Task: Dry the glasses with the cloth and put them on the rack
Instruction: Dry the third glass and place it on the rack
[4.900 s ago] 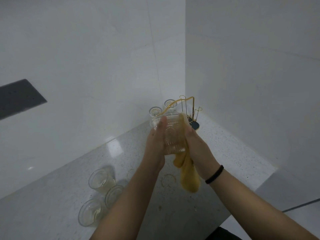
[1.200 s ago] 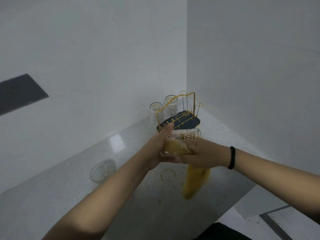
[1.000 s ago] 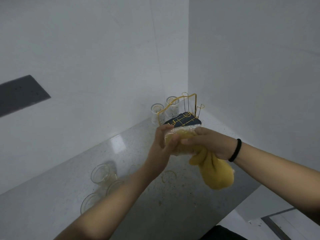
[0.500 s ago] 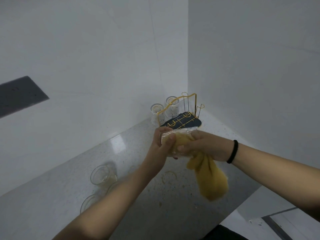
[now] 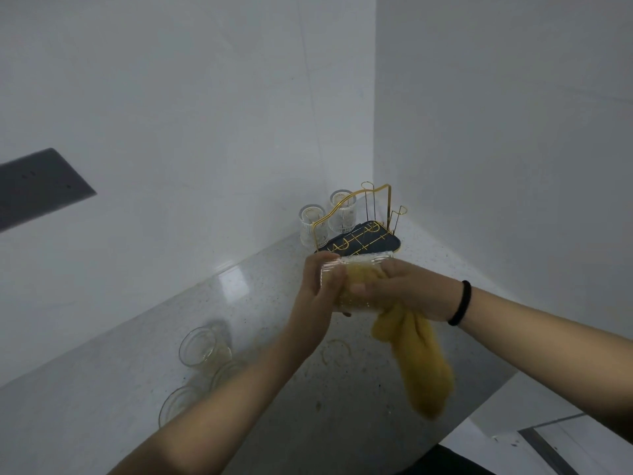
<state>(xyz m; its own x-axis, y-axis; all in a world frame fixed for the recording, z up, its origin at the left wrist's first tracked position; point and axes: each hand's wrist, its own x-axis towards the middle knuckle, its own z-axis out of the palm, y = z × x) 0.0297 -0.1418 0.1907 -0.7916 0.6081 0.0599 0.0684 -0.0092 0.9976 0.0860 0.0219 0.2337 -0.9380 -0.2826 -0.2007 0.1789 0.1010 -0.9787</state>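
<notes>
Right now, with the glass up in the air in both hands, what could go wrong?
The glass is held above the hard counter by the left hand while the right hand pushes the cloth inside; if it is still wet, it could slip and break. Three more glasses stand under the left arm, where an elbow might knock them.

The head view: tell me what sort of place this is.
Probably a kitchen corner: a speckled stone counter meets plain white walls, a gold wire drying rack stands in the corner, and wet glasses wait on the counter.
</notes>
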